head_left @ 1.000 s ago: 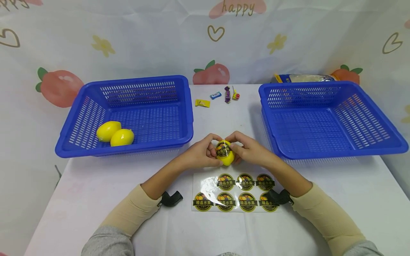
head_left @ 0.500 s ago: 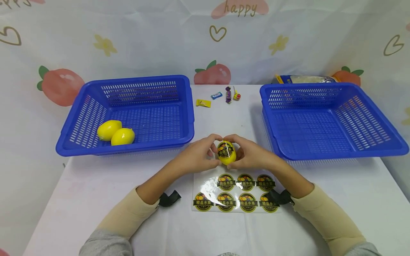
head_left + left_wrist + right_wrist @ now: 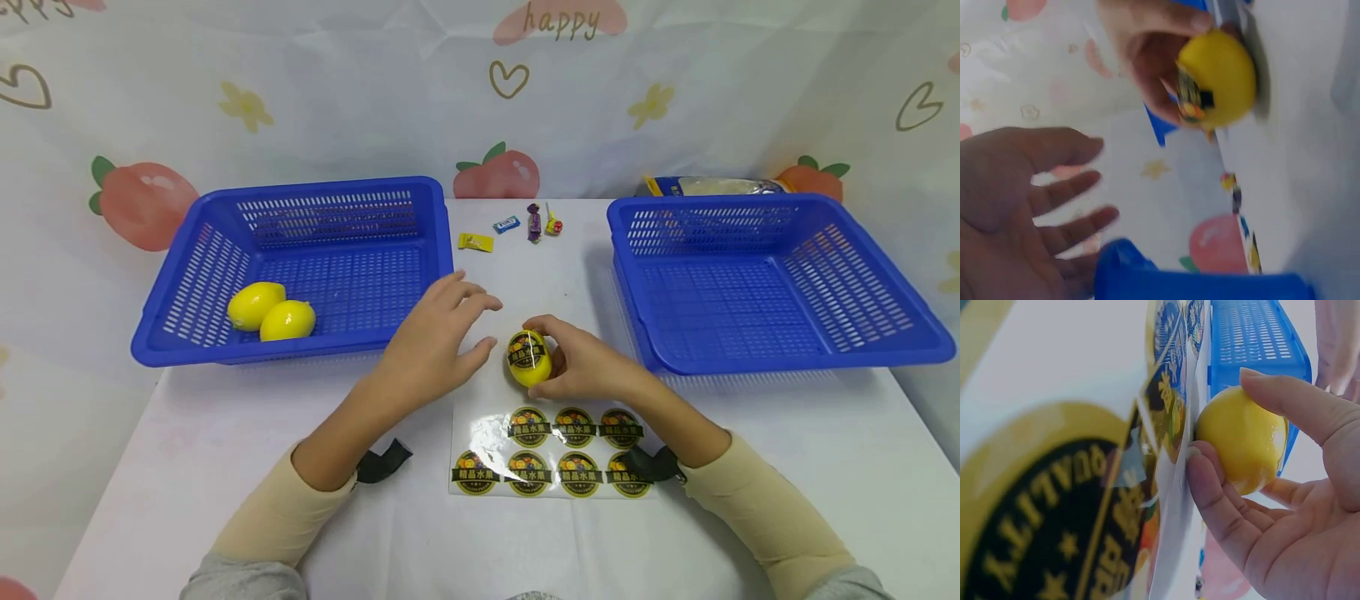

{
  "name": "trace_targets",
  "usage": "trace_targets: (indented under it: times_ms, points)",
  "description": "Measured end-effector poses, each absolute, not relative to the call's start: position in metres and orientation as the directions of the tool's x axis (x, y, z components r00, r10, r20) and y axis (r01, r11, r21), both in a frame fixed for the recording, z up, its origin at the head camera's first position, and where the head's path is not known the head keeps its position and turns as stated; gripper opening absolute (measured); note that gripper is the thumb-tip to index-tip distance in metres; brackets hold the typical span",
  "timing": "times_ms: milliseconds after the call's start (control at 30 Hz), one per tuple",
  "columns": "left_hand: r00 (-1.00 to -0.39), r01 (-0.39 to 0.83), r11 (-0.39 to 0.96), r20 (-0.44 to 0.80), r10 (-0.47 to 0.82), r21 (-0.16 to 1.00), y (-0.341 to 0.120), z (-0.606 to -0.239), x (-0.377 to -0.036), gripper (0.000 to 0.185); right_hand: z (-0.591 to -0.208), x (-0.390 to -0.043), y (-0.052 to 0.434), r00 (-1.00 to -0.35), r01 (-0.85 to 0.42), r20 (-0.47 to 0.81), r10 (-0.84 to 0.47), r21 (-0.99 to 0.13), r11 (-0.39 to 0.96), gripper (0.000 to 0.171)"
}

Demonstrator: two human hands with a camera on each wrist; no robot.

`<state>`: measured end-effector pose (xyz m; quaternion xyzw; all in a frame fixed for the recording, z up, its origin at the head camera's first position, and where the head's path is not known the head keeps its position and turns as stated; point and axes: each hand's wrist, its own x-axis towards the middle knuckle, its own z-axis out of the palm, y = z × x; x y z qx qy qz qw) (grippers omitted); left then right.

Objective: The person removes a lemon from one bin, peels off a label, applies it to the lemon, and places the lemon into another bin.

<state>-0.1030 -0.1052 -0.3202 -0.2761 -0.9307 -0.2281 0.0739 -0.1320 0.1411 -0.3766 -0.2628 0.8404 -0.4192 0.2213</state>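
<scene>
A yellow lemon (image 3: 534, 373) with a round black-and-gold sticker (image 3: 527, 353) on its upper face is gripped by my right hand (image 3: 592, 362), thumb on the near side and fingers curled round the far side. In the right wrist view the lemon (image 3: 1244, 440) sits between thumb and fingers. My left hand (image 3: 435, 337) is off the lemon, fingers spread, beside the left blue basket's near right corner. The left wrist view shows this hand (image 3: 1029, 206) with nothing in it. A sheet of round stickers (image 3: 551, 454) lies just in front of the lemon, its top left spot bare.
Two lemons (image 3: 288, 321) lie in the left blue basket (image 3: 292, 354). Another blue basket (image 3: 795, 362) stands at the right, with a packaged bag (image 3: 720, 185) behind it. Small wrapped candies (image 3: 476, 242) and a lollipop (image 3: 553, 225) lie at the back of the table.
My left hand has let go of the lemon and moved left and back, its fingers opening. The right hand, its thumb shifted to the lemon's near side, keeps hold of it.
</scene>
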Motion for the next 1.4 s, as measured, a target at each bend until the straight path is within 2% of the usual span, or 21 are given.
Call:
trace_targets:
  times_ms: [133,367,533,900,1400]
  points:
    - [-0.879,0.475,0.827,0.214,0.427,0.302,-0.113,-0.322,-0.113,0.049,-0.376,-0.13,0.141,-0.769,-0.27,-0.134,-0.625,-0.817,0.509,0.086]
    - [-0.941,0.335,0.869,0.087,0.326,0.364,-0.12,-0.326,-0.126,0.07,-0.375,-0.127,0.139,-0.784,-0.308,-0.121,-0.609,-0.776,0.551,0.086]
    - [-0.958,0.284,0.886,0.06,0.282,0.368,-0.121,-0.328,-0.128,0.074,-0.372,-0.126,0.136,-0.786,-0.323,-0.103,-0.609,-0.772,0.548,0.085]
    - [-0.962,0.273,0.916,0.065,0.266,0.293,-0.118,-0.334,-0.128,0.074,-0.342,-0.126,0.146,-0.769,-0.385,-0.021,-0.639,-0.783,0.489,0.08]
    - [-0.958,0.284,0.933,0.098,0.268,0.22,-0.115,-0.339,-0.127,0.078,-0.274,-0.144,0.177,-0.825,-0.435,0.028,-0.564,-0.669,0.603,0.078]
